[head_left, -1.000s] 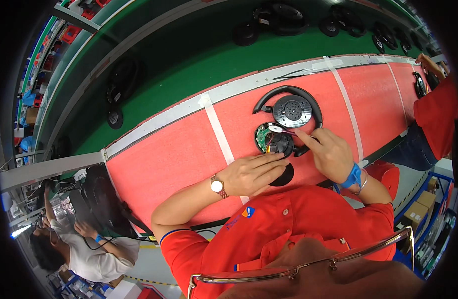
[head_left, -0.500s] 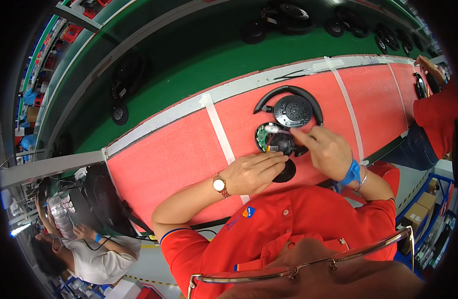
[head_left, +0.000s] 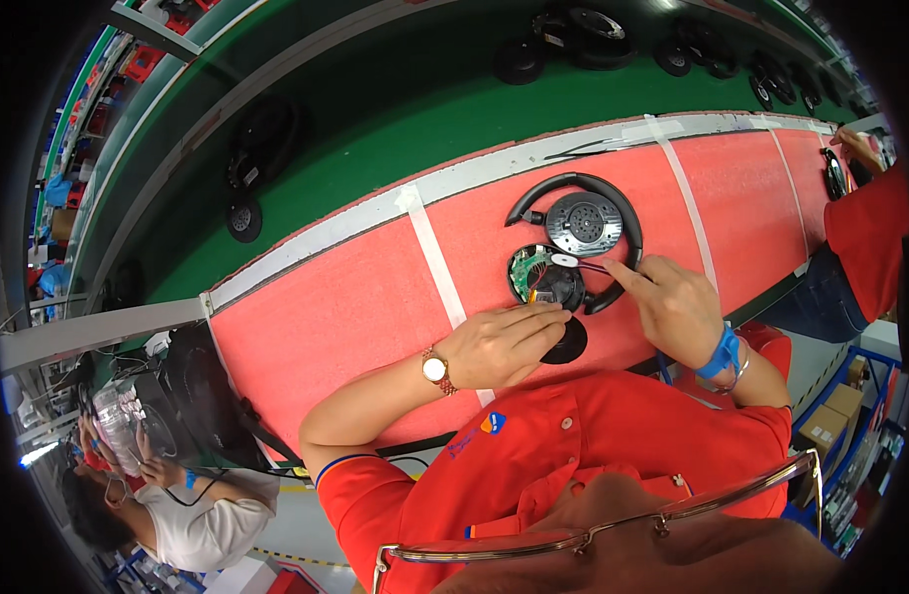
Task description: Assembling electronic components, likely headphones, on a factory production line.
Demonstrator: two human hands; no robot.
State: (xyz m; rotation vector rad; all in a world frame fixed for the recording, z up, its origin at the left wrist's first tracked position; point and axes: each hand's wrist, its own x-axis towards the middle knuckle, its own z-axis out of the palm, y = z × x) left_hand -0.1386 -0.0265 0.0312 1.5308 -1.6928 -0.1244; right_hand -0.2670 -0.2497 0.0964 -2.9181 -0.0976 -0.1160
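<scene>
- Nearest the camera, on the near side of the open ear cup (head_left: pixel 565 287), I have the left hand (head_left: pixel 502 346) with its fingers laid over the cup's edge. I cannot tell whether they clasp anything underneath; if they only press, the cup could swivel.
- A round black pad (head_left: pixel 571 344) lies on that near side too, beside the fingertips; a shifting palm might drag it.
- To the cup's right, the right hand (head_left: pixel 680 309) seems to pinch a slim stick (head_left: pixel 593 266), its pale oval end over the cup. Should it slip, I'd expect a scrape across the green board (head_left: pixel 526 267).
- Inside the cup I make out thin wires (head_left: pixel 539 282); a careless sweep could snag one.
- Just beyond the cup, a perforated disc (head_left: pixel 583 224) sits within the black headband (head_left: pixel 627 213); bumping either might jolt the cup.
</scene>
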